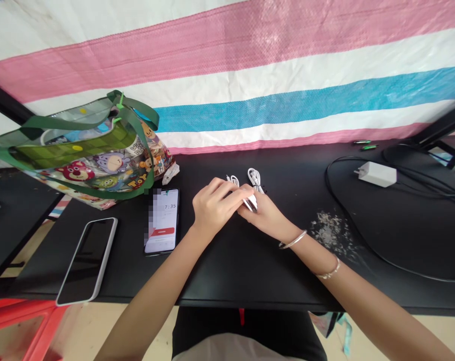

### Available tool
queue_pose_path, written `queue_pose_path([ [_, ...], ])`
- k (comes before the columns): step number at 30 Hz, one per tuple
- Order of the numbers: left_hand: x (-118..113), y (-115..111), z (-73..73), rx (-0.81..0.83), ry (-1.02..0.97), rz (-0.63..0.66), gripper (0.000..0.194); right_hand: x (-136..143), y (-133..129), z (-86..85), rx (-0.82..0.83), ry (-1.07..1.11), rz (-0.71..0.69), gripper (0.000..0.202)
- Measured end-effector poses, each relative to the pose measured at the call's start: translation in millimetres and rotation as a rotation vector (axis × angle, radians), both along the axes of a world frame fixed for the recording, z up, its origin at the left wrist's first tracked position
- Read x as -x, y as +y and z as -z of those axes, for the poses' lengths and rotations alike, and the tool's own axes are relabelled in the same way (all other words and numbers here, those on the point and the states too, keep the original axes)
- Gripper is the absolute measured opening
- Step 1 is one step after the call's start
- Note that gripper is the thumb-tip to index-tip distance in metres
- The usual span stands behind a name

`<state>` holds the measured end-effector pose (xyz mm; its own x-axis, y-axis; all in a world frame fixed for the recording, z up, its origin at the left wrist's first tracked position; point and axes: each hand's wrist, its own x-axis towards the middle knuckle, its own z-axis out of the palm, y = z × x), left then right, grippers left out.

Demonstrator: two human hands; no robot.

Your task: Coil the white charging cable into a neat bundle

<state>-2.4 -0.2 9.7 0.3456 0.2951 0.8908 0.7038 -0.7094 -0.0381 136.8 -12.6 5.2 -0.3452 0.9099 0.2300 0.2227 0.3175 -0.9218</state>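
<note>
My left hand (217, 206) is closed, its fingers reaching across to my right hand (263, 214) over the middle of the black table (227, 271). Between the two hands is a small white object (251, 202) with a dark end. Both hands grip it, and the fingers hide most of its shape. Just beyond the right hand shows a coiled white cable (254, 176). A smaller white cable loop (233, 179) pokes out past the left fingers. Whether these join the held object cannot be seen.
A clear cartoon tote bag (110, 168) with green handles stands at the back left. Before it lie a lit phone (165, 220) and a dark-screened phone (88, 260). Crumbs (330, 230), a white power adapter (378, 174) and a black cable (350, 215) lie on the right.
</note>
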Motion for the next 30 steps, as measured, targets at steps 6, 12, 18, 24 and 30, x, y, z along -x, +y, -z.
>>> queue_pose_path([
  [6, -3.0, -0.2, 0.0, 0.066, -0.031, 0.027, 0.016, -1.0, 0.0, -0.4, 0.077, 0.008, -0.023, 0.006],
  [12, -2.8, -1.3, -2.4, 0.259, -0.06, 0.093, 0.018, -3.5, 2.3, -3.4, 0.133, 0.049, -0.015, 0.006],
  [18, -2.0, -3.4, -4.1, 0.344, -0.088, 0.11, 0.019, -4.4, 3.1, -1.0, -0.028, -0.025, 0.026, 0.007],
  [24, -5.1, -6.1, -2.5, 0.389, -0.092, 0.057, 0.02, -5.1, 0.4, 2.0, -0.078, -0.333, 0.151, 0.014],
  [30, -7.7, -8.7, 1.5, 0.511, -0.118, 0.018, 0.017, -5.6, -0.4, 0.7, -0.198, -0.674, 0.294, 0.024],
])
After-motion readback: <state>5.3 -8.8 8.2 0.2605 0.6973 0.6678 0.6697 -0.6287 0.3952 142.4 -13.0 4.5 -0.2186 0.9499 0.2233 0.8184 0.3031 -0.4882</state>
